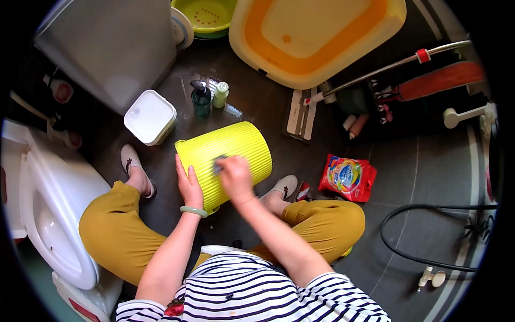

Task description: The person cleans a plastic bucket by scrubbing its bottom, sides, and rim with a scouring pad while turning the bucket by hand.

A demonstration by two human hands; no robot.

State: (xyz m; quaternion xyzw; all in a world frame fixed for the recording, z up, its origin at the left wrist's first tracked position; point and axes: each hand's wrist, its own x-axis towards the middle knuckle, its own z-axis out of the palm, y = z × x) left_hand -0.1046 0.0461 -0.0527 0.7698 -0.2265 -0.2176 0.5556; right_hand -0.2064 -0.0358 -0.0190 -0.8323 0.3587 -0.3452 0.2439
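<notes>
A bright yellow ribbed bin (pixel 248 146) lies tilted on its side between my legs, its rim end towards the left. My left hand (pixel 190 185), with a pale green bangle at the wrist, grips the bin at its rim end, fingers along the side. Closed and slightly smeared by motion, my right hand (pixel 236 174) presses a small dark grey scrubber (pixel 219 163) against the ribbed wall. The scrubber's exact kind is hard to make out. The inside of the bin is hidden.
Beyond the bin stand a white-lidded tub (pixel 151 116), a dark pump bottle (pixel 201 101) and a light green bottle (pixel 220 95). A red packet (pixel 348 177) and a brush (pixel 303 191) lie right. A toilet (pixel 59 214) is left, a folding basin (pixel 316 80) ahead, a black hose (pixel 413 257) right.
</notes>
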